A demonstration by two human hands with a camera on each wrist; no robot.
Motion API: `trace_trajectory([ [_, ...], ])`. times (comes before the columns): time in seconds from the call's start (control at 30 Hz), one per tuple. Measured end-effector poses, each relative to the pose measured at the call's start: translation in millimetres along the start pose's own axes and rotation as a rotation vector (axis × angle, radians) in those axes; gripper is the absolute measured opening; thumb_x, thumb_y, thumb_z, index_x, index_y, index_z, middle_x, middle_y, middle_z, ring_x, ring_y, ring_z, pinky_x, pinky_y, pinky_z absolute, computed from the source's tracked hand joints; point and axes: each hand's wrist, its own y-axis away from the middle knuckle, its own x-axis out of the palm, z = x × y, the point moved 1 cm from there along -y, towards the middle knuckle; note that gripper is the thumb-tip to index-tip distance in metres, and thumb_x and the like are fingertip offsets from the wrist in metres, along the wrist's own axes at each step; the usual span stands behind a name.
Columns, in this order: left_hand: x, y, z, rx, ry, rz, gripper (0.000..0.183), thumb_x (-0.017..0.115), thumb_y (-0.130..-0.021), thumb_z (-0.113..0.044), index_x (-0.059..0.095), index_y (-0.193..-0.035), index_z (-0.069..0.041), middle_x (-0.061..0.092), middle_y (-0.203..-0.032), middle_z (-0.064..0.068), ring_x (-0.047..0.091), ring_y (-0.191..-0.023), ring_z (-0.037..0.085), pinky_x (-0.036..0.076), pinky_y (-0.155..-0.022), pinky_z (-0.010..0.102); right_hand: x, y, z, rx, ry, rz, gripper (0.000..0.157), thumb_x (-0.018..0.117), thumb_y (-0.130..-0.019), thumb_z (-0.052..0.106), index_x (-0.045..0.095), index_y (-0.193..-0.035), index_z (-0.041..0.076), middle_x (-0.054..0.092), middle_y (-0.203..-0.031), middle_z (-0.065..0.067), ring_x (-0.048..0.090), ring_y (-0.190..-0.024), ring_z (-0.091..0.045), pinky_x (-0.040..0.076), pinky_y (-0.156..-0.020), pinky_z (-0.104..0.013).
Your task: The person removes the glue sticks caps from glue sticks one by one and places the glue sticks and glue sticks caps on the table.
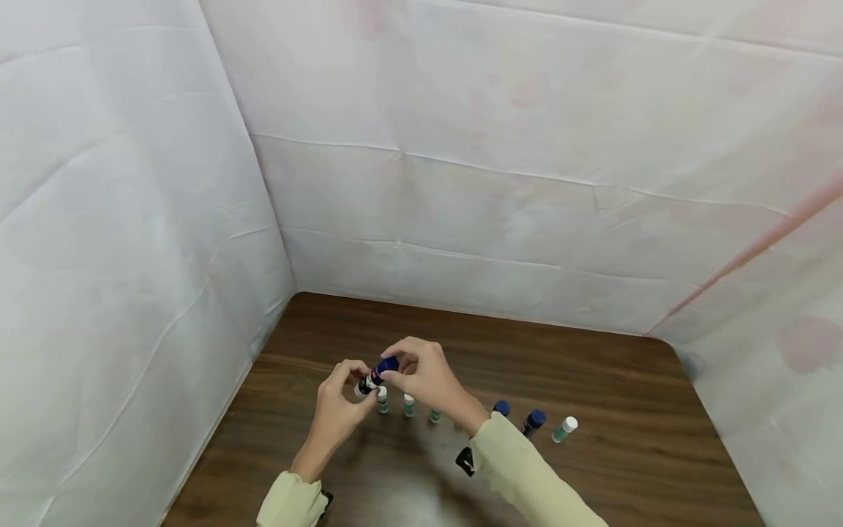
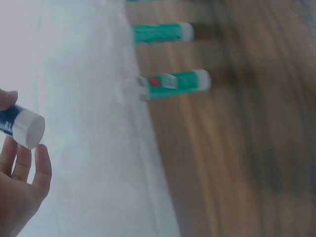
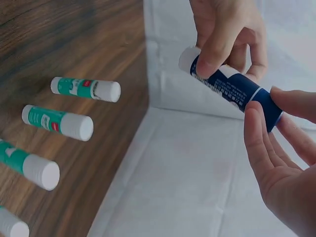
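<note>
One blue tube [image 1: 375, 377], held above the bench [image 1: 593, 359]: long axis slanted, cap [image 1: 390, 364] between 1 and 2 o'clock in head view. Left hand [image 1: 337, 407]: your grip pinches the body near its white end [image 1: 360, 392]. Right hand [image 1: 426, 375]: your grip pinches the cap. Right wrist view: four green tubes [image 3: 47, 118]. Head view alone: two blue-capped tubes [image 1: 534, 420], between 3 and 4 o'clock.

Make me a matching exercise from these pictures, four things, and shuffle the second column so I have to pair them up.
Things
1. Left hand
2. Right hand
3. Green tubes
4. Table

Matches
A. Pinches the blue end of the navy tube
B. Brown wood grain
C. Holds the navy tube near its white end
D. Standing with white tops

Right pairs: 1-C, 2-A, 3-D, 4-B
</note>
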Motion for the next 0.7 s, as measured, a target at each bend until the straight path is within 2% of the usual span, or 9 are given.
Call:
trace_trajectory([
  [0.1, -4.8, -7.0, -26.2, 0.053, 0.043, 0.035, 0.043, 0.080, -0.063, 0.010, 0.058, -0.096, -0.006, 0.062, -0.089, 0.003, 0.057, -0.079, 0.017, 0.046, -0.071, 0.023, -14.3, 9, 10, 0.024, -0.050, -0.013, 0.021, 0.074, -0.083, 0.012, 0.068, -0.103, 0.011, 0.064, -0.090, -0.005, 0.061, -0.072, -0.015, 0.055, -0.064, -0.025],
  [0.27, -13.9, -18.5, -72.5, 0.136, 0.115, 0.071, 0.040, 0.077, -0.062, 0.014, 0.058, -0.093, -0.001, 0.061, -0.086, 0.008, 0.056, -0.076, 0.022, 0.047, -0.070, 0.025, -36.4, 24, 38, 0.074, -0.120, -0.025, 0.022, 0.072, -0.082, 0.004, 0.067, -0.103, 0.003, 0.063, -0.088, -0.012, 0.063, -0.073, -0.024, 0.057, -0.065, -0.032],
  [0.37, -14.8, -22.1, -88.0, 0.166, 0.141, 0.097, 0.040, 0.077, -0.062, 0.015, 0.058, -0.093, -0.001, 0.061, -0.086, 0.008, 0.056, -0.077, 0.022, 0.048, -0.068, 0.028, -48.6, 32, 54, 0.084, -0.139, -0.031, 0.021, 0.072, -0.082, 0.000, 0.067, -0.102, 0.001, 0.063, -0.089, -0.015, 0.063, -0.073, -0.025, 0.057, -0.066, -0.033],
  [0.5, -14.0, -23.1, -96.4, 0.203, 0.161, 0.123, 0.042, 0.078, -0.060, 0.015, 0.057, -0.093, -0.002, 0.060, -0.086, 0.006, 0.055, -0.076, 0.019, 0.048, -0.067, 0.027, -57.8, 43, 62, 0.073, -0.149, -0.033, 0.021, 0.071, -0.081, -0.001, 0.066, -0.102, -0.001, 0.064, -0.092, -0.014, 0.064, -0.074, -0.023, 0.057, -0.067, -0.033],
  [0.7, -5.9, -18.3, -88.1, 0.279, 0.190, 0.150, 0.045, 0.079, -0.060, 0.010, 0.059, -0.097, -0.007, 0.060, -0.089, 0.000, 0.054, -0.076, 0.013, 0.047, -0.067, 0.022, -64.5, 60, 49, 0.085, -0.141, -0.043, 0.023, 0.073, -0.082, 0.004, 0.067, -0.104, 0.006, 0.065, -0.094, -0.006, 0.064, -0.076, -0.016, 0.057, -0.067, -0.031],
])
